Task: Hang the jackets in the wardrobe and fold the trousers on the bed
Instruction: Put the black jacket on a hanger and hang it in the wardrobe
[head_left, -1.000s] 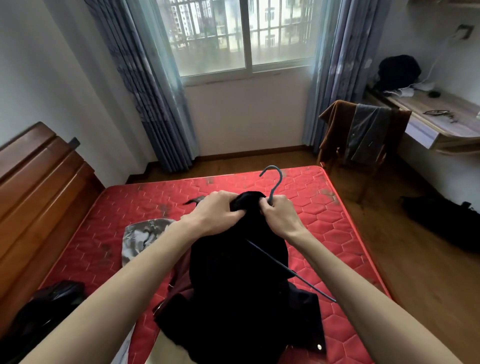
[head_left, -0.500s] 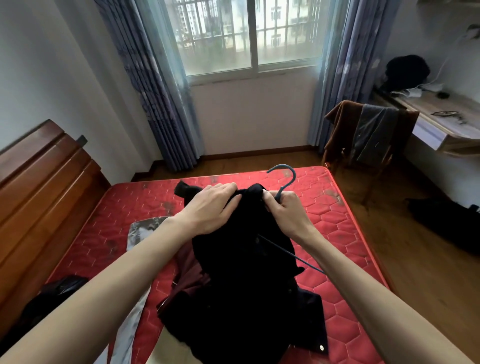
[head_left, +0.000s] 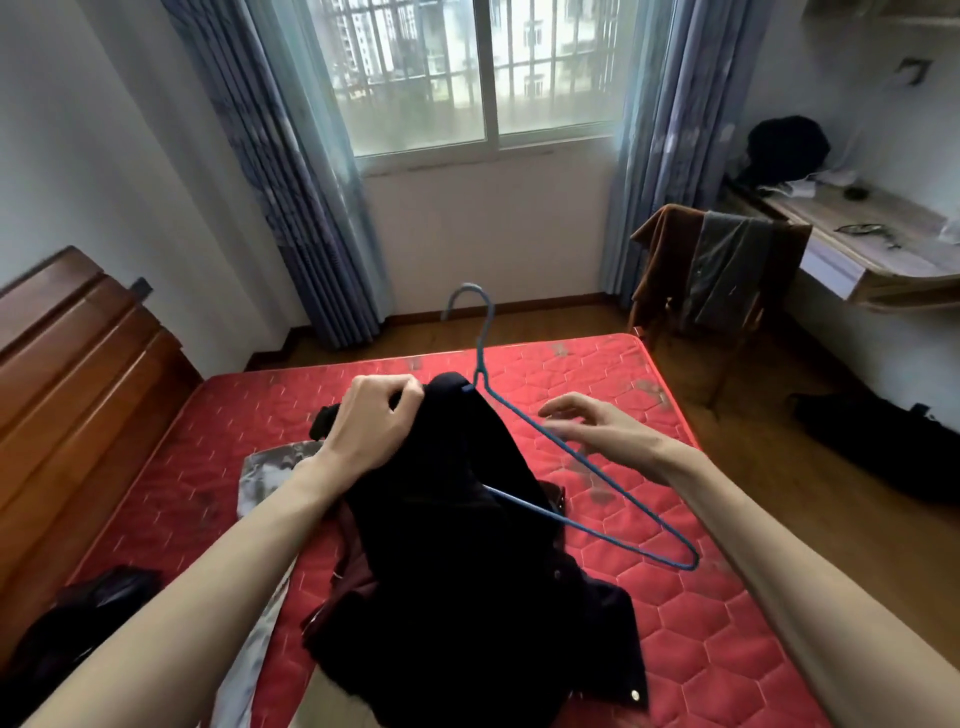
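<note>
Black jacket half on the blue hanger, above the bed.

Your left hand (head_left: 376, 415) pinches the black jacket (head_left: 457, 545) at its top beside the hanger (head_left: 587, 467); your right hand (head_left: 597, 431) hovers released, fingers loose, over the red bed (head_left: 701, 597).

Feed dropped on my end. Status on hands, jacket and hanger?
Left hand grips black jacket at the top. Right hand open, off the blue hanger. Hanger half into jacket, right side exposed. Nothing in the way.
</note>
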